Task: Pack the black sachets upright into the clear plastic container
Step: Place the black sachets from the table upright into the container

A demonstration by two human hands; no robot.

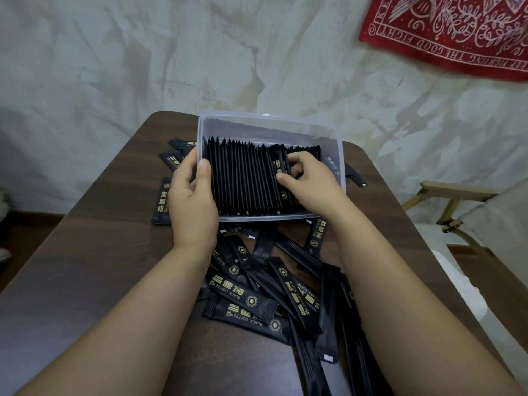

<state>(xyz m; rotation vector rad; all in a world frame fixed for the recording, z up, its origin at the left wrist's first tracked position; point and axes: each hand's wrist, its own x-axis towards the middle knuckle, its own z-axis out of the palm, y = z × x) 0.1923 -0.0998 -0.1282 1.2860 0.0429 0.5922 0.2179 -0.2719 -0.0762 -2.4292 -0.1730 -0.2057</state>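
One upright sachet sits between right hand fingers.

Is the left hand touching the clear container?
Touching. Head view: the left hand grips the container's left wall, thumb over the rim.

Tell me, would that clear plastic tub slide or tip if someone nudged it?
Probably slide, not tip: the clear plastic container is wide and low, and the table looks smooth. The left hand grips its wall, suggesting it shifts easily. The packed sachets likely add steadying weight.
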